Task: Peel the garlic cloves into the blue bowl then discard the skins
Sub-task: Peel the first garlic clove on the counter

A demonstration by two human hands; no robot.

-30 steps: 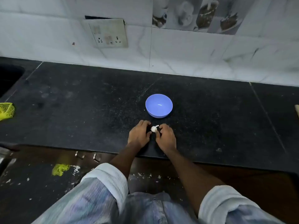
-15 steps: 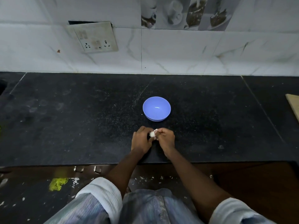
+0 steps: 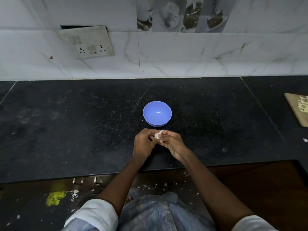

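The garlic clove point(image 3: 158, 134) sits just below frame centre, pinched between the fingertips of both hands above the black countertop point(image 3: 66, 127). A strip of white skin projects from its upper end. The left hand point(image 3: 144, 144) grips the clove from the left with curled fingers; the right hand point(image 3: 171, 142) pinches it from the right, fingers bent inward. The blue bowl point(image 3: 157, 113) stands upright on the countertop directly above the hands in the frame, near but apart from them; no contents are visible. A wooden board point(image 3: 298, 110) lies at the right edge. A switch plate point(image 3: 88, 41) is mounted on the tiled wall, upper left.
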